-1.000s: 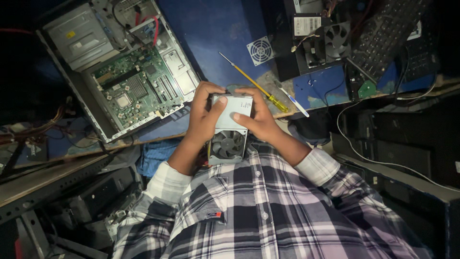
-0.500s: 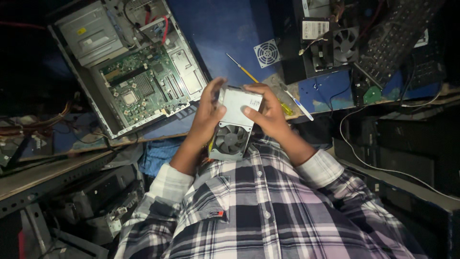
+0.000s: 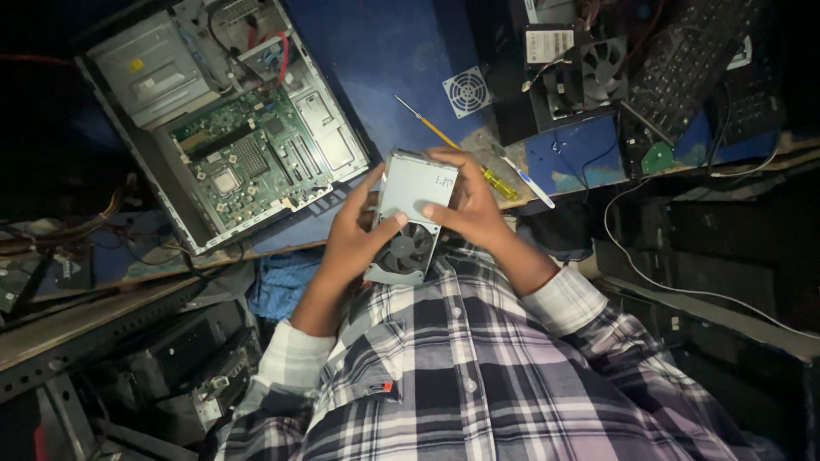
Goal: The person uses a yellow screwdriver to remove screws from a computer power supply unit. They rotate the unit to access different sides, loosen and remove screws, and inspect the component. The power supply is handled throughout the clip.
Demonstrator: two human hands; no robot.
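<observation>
Head view, looking down over a plaid shirt (image 3: 478, 384). Both hands grip a grey metal power supply unit (image 3: 410, 213) held above the near edge of the desk (image 3: 401, 51), just in front of the chest. The left hand (image 3: 354, 235) wraps the unit's left side, fingers curled and thumb laid across the flat top face near the fan opening (image 3: 408, 250). The right hand (image 3: 470, 205) closes over the right side, fingers bent round the far edge and thumb pressed on the top face. Neither hand is open — each is clamped on the casing, and the unit touches nothing else that can be seen.

To the far left lies an open computer case (image 3: 222, 128) on its side, its green motherboard (image 3: 256, 158) exposed, with red and black cables near a silver drive bay (image 3: 149, 68). Just beyond the right hand a yellow-handled screwdriver (image 3: 453, 145) lies slantwise on the blue desk — its handle end is partly covered by the fingers. A small white fan grille (image 3: 467, 91) lies farther off. At the far right stand a black cooling fan (image 3: 602, 64) and a dark keyboard (image 3: 692, 60); a white cable (image 3: 683, 286) loops down on the right. Dark hardware clutters the shelf (image 3: 128, 341) at the near left.
</observation>
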